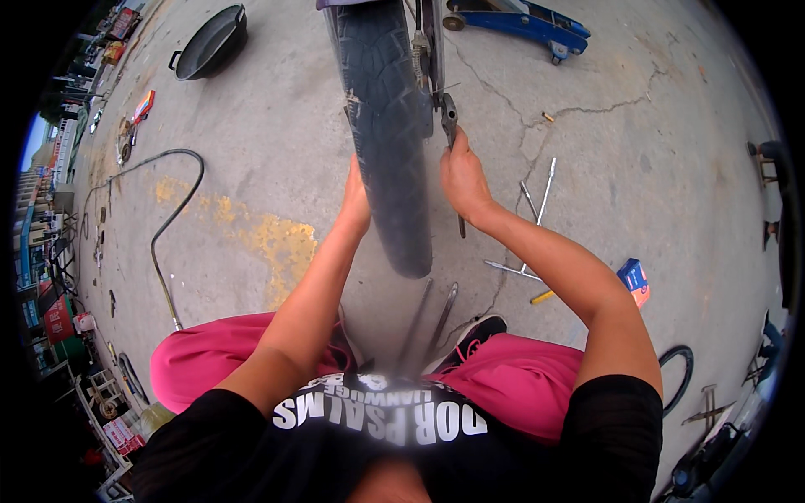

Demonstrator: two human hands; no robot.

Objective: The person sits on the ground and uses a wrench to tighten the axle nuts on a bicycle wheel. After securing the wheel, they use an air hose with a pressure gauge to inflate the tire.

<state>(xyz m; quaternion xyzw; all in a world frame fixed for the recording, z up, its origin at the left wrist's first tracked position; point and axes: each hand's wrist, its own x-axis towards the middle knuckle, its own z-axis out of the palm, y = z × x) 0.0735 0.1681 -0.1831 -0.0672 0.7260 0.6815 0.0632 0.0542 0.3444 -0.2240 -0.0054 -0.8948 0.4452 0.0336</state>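
Note:
A black treaded tyre [381,142] stands upright in front of me, its wheel held at the axle by the frame parts above. My right hand [465,178] is closed around a dark metal wrench [450,113]. The wrench's head is beside the axle on the wheel's right side, and its handle sticks out below my fist. On the left side of the tyre, my left hand [357,194] is against or just behind the rubber. Its fingers are hidden by the tyre, so their grip does not show.
Two tyre levers [443,314] lie between my feet. A cross-shaped metal wrench [538,220] and a small blue-and-orange box [635,281] lie to the right. A blue floor jack [524,25] stands far right, a black basin [214,44] far left. A hose [180,222] curves across the left floor.

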